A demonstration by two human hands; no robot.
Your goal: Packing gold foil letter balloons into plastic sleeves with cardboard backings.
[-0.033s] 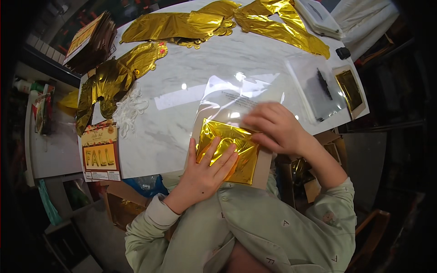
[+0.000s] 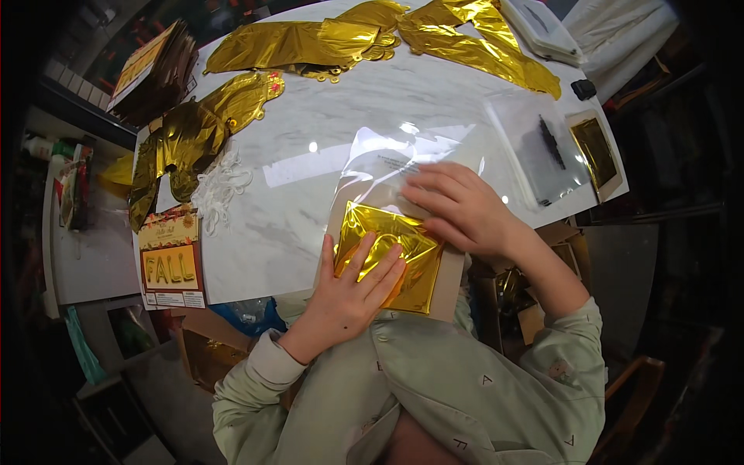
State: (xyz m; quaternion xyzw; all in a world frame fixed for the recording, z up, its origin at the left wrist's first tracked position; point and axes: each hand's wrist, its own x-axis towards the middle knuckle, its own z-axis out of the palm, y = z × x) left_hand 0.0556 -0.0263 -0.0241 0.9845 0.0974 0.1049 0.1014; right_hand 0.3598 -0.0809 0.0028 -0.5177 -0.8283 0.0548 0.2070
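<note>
Shifted since the earlier frame: right hand (image 2: 469, 209), fingertips now slightly farther left and farther from me across the clear plastic film (image 2: 376, 167). Left hand (image 2: 349, 294), folded gold foil square (image 2: 418, 271) and surroundings unchanged.

Observations, left to right, positions relative to the gold square. Far left and beyond it: thick stack of brown-edged printed cards (image 2: 151, 70). Left: upright rectangular red-and-yellow printed card (image 2: 170, 267); beyond that, flat crinkled gold foil shape (image 2: 190, 128); nearer the square, loose tangle of white string (image 2: 223, 190). Well beyond: layered gold foil shapes (image 2: 271, 46).

My left hand lies on the square, fingers spread flat, gripping nothing. The square lies in front of me at the near edge of the white marbled table (image 2: 279, 225), over a brown cardboard sheet (image 2: 449, 291); the film extends beyond it. My right hand is at its far right corner, fingers loosely bent over the film; cannot tell whether they pinch it.

Right of the square: clear plastic bags (image 2: 527, 147) with a slim black object (image 2: 552, 142) showing on them, then a small gold foil rectangle (image 2: 593, 147) on brown card.
</note>
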